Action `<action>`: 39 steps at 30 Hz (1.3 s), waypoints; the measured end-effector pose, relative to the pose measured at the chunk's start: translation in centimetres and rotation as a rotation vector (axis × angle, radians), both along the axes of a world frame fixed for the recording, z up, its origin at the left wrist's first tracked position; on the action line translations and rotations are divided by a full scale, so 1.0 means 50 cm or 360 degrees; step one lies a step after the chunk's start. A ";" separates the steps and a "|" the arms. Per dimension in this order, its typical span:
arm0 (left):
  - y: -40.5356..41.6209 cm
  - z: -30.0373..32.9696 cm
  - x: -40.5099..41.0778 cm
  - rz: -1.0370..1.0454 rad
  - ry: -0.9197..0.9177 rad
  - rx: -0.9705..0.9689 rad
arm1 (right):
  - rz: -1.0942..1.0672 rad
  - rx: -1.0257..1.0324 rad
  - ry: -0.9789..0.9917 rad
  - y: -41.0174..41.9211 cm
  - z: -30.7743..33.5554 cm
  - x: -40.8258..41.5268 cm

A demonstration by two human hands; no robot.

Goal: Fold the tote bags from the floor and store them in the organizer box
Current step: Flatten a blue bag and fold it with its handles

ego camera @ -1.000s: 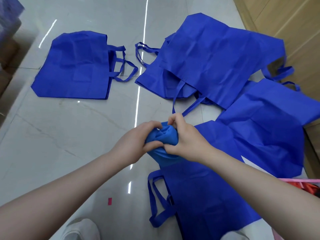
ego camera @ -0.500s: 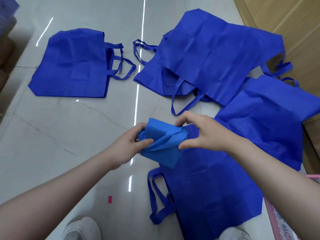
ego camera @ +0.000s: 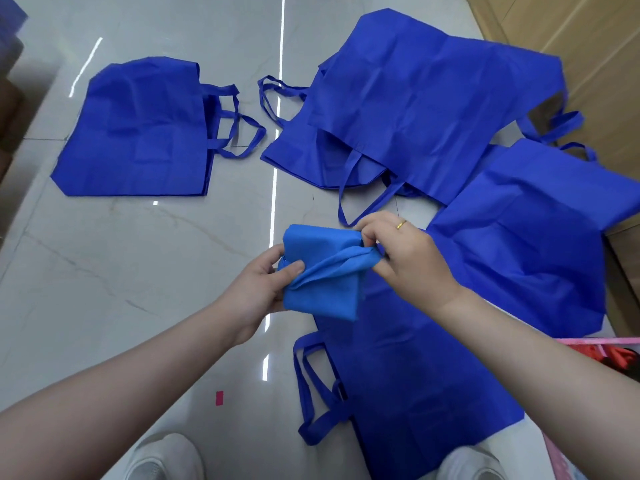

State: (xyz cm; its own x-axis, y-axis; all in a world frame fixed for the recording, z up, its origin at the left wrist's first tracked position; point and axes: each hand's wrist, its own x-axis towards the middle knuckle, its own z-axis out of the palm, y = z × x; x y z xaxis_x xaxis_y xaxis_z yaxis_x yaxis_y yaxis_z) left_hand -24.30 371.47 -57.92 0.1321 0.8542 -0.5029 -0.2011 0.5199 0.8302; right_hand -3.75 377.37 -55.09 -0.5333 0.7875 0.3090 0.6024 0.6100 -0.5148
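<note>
Organizer box [ego camera: 609,344] cut off behind right forearm.

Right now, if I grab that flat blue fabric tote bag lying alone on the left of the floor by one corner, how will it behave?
The flat blue fabric tote bag would probably go floppy and droop, since its thin cloth shows soft creases. It is likely light, lying wafer-flat. Its loose handles would probably dangle, and on the glossy tiled floor it may slide if pushed.
</note>
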 end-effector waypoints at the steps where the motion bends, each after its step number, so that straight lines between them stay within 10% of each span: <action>1: -0.001 0.002 0.003 0.0023 -0.0059 -0.0025 | 0.0026 0.0091 0.0034 -0.005 0.000 0.002; 7: -0.005 -0.004 0.014 0.0130 -0.0046 -0.0164 | 0.0107 -0.0655 0.0042 -0.024 -0.030 0.071; 13: 0.037 -0.017 0.015 -0.0247 0.1190 0.0389 | -0.0517 -0.0992 0.0323 -0.075 -0.058 0.089; 20: 0.063 0.000 0.126 -0.0638 0.0775 0.0460 | -0.0498 -0.1052 0.0503 -0.044 -0.043 0.096; 39: 0.015 -0.071 0.657 -0.0950 0.0194 0.0075 | -0.2244 -0.0993 0.2373 -0.227 -0.150 0.491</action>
